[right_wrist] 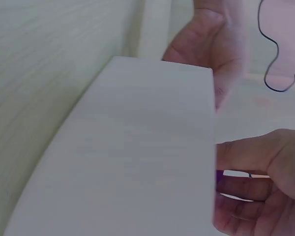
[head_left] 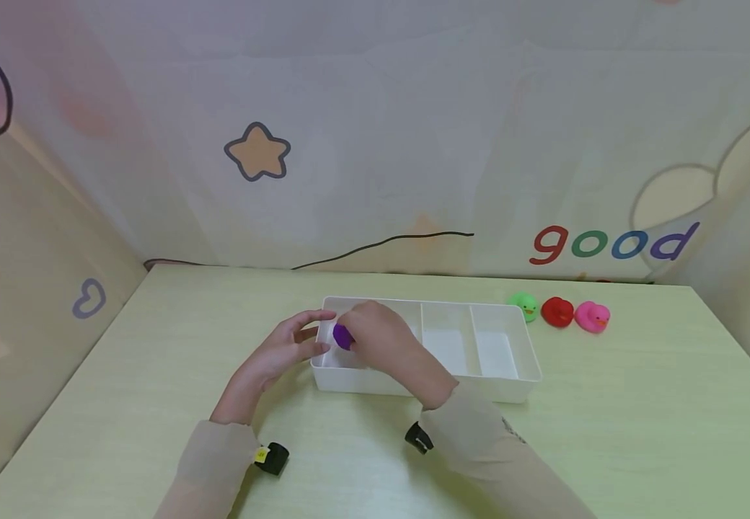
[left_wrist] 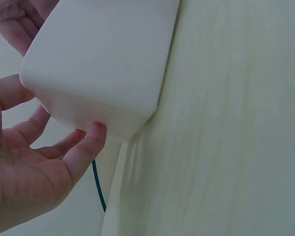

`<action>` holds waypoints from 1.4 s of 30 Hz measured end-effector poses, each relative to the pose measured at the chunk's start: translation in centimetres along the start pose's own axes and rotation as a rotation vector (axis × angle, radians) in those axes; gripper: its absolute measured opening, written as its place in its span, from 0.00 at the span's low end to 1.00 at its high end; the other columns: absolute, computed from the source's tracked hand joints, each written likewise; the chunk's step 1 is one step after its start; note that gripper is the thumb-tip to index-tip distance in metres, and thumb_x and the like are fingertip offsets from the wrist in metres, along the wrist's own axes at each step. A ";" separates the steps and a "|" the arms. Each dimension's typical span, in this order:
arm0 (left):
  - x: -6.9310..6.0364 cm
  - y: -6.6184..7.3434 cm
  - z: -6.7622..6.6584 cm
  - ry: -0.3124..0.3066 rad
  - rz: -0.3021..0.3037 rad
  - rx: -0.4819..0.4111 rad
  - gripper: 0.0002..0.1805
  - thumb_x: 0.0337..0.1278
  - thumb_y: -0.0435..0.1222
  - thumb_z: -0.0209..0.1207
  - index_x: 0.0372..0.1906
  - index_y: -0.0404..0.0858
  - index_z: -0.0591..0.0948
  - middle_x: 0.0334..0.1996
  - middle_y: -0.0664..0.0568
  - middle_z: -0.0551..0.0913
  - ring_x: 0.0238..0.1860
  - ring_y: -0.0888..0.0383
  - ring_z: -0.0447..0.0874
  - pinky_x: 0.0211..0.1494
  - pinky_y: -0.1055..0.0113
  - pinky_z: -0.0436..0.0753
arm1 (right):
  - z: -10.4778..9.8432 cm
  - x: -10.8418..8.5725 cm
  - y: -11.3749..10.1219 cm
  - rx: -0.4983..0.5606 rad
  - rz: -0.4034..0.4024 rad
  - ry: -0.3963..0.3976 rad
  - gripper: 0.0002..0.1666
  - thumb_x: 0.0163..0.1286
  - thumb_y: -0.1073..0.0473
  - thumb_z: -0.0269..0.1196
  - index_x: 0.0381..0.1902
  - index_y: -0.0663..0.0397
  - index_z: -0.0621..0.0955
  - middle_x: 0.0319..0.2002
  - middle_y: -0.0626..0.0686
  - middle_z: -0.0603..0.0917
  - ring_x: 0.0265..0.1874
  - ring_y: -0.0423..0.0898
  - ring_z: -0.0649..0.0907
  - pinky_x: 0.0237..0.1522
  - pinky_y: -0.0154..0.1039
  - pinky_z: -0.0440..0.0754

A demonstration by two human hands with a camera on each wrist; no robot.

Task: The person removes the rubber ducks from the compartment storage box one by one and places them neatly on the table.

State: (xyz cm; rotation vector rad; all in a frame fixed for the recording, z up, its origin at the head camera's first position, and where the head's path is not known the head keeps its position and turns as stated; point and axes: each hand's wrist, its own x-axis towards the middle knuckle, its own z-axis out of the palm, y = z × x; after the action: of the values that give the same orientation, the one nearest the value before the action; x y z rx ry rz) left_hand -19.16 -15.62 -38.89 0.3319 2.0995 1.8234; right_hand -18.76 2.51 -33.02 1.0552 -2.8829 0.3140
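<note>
A long white divided box (head_left: 427, 388) lies on the table, split into several compartments by upright dividers. My left hand (head_left: 280, 351) holds the box's left end, its thumb and index finger at the rim. In the left wrist view, other fingers of the left hand (left_wrist: 37, 169) touch the outside of the end wall. Over the leftmost compartment, my right hand (head_left: 384, 339) grips a rounded purple toy (head_left: 343, 336), mostly hidden by the fingers. The right wrist view shows the right hand (right_wrist: 265, 187) behind the box wall, with only a sliver of purple between its fingers.
Beyond the box's right end stand a green rubber duck (head_left: 524, 306), a red one beside it (head_left: 557, 312) and a pink rubber duck (head_left: 592, 317). A printed cloth backdrop (head_left: 375, 144) rises behind the pale table (head_left: 641, 418).
</note>
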 end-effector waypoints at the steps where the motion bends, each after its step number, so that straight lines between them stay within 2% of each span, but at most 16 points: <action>1: 0.0 0.0 0.0 0.003 0.001 0.004 0.27 0.55 0.28 0.55 0.62 0.34 0.65 0.67 0.43 0.56 0.66 0.41 0.57 0.60 0.49 0.67 | -0.2 -0.2 0.2 0.019 -0.006 0.012 0.04 0.53 0.68 0.65 0.28 0.57 0.81 0.22 0.48 0.79 0.23 0.41 0.73 0.27 0.28 0.71; 6: 0.0 0.1 0.1 0.013 -0.010 0.008 0.27 0.55 0.27 0.54 0.62 0.35 0.65 0.66 0.44 0.57 0.65 0.42 0.59 0.59 0.50 0.69 | -1.5 -1.5 0.9 0.140 -0.046 0.078 0.11 0.52 0.70 0.66 0.35 0.57 0.82 0.30 0.49 0.83 0.31 0.44 0.80 0.38 0.35 0.78; 10: 0.1 0.1 0.2 0.016 -0.016 0.016 0.27 0.55 0.27 0.54 0.62 0.36 0.66 0.67 0.45 0.57 0.65 0.41 0.58 0.59 0.49 0.68 | -2.4 -2.6 1.6 0.205 -0.059 0.140 0.17 0.50 0.69 0.68 0.41 0.60 0.82 0.37 0.53 0.85 0.37 0.47 0.82 0.43 0.38 0.79; 17: 0.2 0.0 0.2 0.032 -0.037 0.018 0.27 0.55 0.27 0.55 0.62 0.37 0.66 0.66 0.45 0.58 0.64 0.42 0.60 0.59 0.49 0.68 | -3.2 -4.4 3.5 0.304 -0.023 0.196 0.20 0.50 0.68 0.68 0.44 0.62 0.81 0.39 0.54 0.85 0.38 0.47 0.82 0.41 0.39 0.80; 23: 0.1 -0.1 0.2 0.014 -0.023 0.006 0.28 0.55 0.27 0.55 0.62 0.36 0.66 0.66 0.46 0.58 0.64 0.42 0.59 0.60 0.48 0.66 | -3.7 -6.2 5.5 0.407 0.022 0.300 0.22 0.48 0.70 0.69 0.45 0.64 0.81 0.41 0.58 0.84 0.37 0.50 0.82 0.36 0.41 0.82; 32: 0.1 0.0 0.1 0.015 -0.029 0.016 0.27 0.55 0.28 0.55 0.62 0.37 0.66 0.67 0.48 0.56 0.66 0.42 0.55 0.62 0.46 0.62 | -4.6 -9.2 8.5 0.525 0.171 0.363 0.22 0.49 0.71 0.68 0.46 0.65 0.80 0.43 0.60 0.83 0.38 0.53 0.82 0.38 0.45 0.82; 38: 0.1 0.0 0.2 0.016 -0.038 0.018 0.28 0.55 0.28 0.55 0.62 0.38 0.66 0.67 0.48 0.56 0.66 0.42 0.54 0.63 0.45 0.60 | -5.2 -11.2 10.1 0.592 0.335 0.357 0.23 0.53 0.68 0.67 0.49 0.63 0.79 0.46 0.61 0.81 0.38 0.55 0.82 0.37 0.35 0.81; 42: 0.1 0.1 0.2 0.016 -0.032 0.014 0.28 0.55 0.27 0.55 0.63 0.37 0.66 0.67 0.48 0.56 0.66 0.42 0.55 0.63 0.45 0.60 | -5.5 -12.4 11.3 0.603 0.405 0.345 0.24 0.55 0.64 0.67 0.51 0.61 0.78 0.48 0.61 0.80 0.38 0.54 0.82 0.33 0.30 0.80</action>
State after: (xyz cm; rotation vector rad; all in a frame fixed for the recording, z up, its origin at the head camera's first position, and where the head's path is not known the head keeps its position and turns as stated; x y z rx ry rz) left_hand -19.17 -15.42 -38.83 0.2867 2.1176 1.7998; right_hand -16.66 19.94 -31.10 0.3677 -2.6971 1.3010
